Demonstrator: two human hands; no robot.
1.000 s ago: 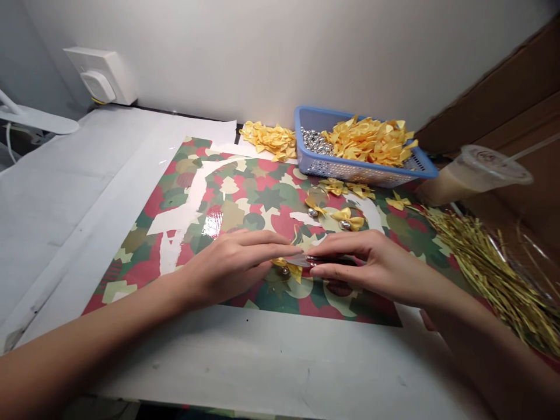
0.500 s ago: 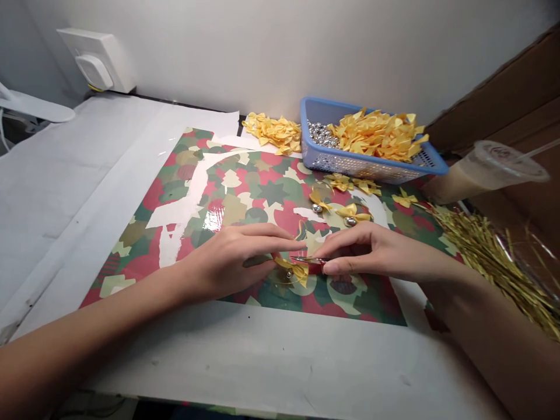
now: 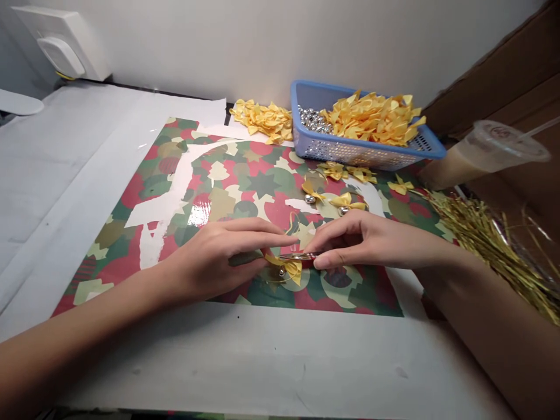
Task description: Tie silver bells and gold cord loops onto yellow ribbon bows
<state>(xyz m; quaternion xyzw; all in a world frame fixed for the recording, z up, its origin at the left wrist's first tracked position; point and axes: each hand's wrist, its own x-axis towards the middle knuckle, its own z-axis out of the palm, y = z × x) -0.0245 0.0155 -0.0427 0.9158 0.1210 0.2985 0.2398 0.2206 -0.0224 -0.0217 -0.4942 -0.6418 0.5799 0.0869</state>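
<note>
My left hand (image 3: 234, 256) pinches the left end of a yellow ribbon bow (image 3: 292, 270) between thumb and fingers, low over the patterned sheet. A small silver bell (image 3: 282, 272) sits at the middle of this bow, and a thin gold tie curves round it. My right hand (image 3: 350, 242) is closed on a slim, pointed metal tool (image 3: 300, 256); a bit of red shows near the grip. Its tip reaches to the bow's upper edge, close to my left fingertips. Whether it is tweezers or small snips, I cannot tell.
A blue basket (image 3: 367, 149) at the back holds silver bells and yellow bows. Left of it lies a bow pile (image 3: 265, 119). Belled bows (image 3: 347, 202) lie beyond my right hand. Gold ties (image 3: 485, 239) and a drink cup (image 3: 476, 154) stand right. Patterned sheet (image 3: 262, 185) covers the table.
The whole view has shifted, so things sit a little further left and higher. The metal tool now lies slightly further over the bow's top edge. Both hands keep their grips.
</note>
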